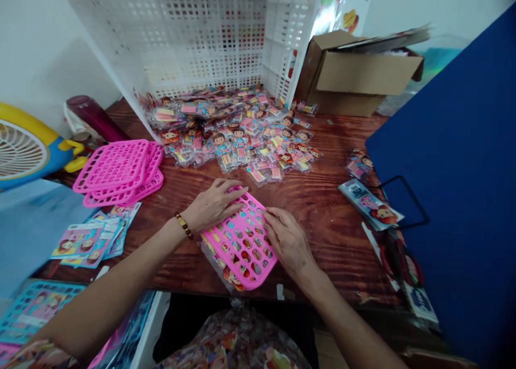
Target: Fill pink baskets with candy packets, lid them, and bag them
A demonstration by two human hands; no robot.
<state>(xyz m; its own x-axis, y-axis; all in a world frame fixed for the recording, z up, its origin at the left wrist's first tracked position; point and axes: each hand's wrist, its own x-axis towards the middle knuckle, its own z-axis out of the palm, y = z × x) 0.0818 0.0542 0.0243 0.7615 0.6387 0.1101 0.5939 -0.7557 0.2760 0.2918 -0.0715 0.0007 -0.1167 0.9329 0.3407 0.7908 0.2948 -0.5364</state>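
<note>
A pink perforated plastic panel (250, 242) lies tilted at the table's front edge, over small packets in clear film (220, 261) that stick out at its left side and lower corner. My left hand (214, 205), with a beaded bracelet at the wrist, is closed over the panel's upper left edge. At the panel's right edge, my right hand (289, 242) grips it between thumb and fingers. Beyond both hands spreads a heap of small clear packets (242, 137) with cartoon figures and pink and yellow pieces. The undersides of the fingers are hidden.
A white plastic crate (278, 46) lies tipped behind the heap. Stacked pink panels (116, 170) and printed cards (94, 240) are at left, near a yellow-and-blue fan (28, 143). To the right are a cardboard box (358, 78), scissors (399, 258) and a blue board (455, 170).
</note>
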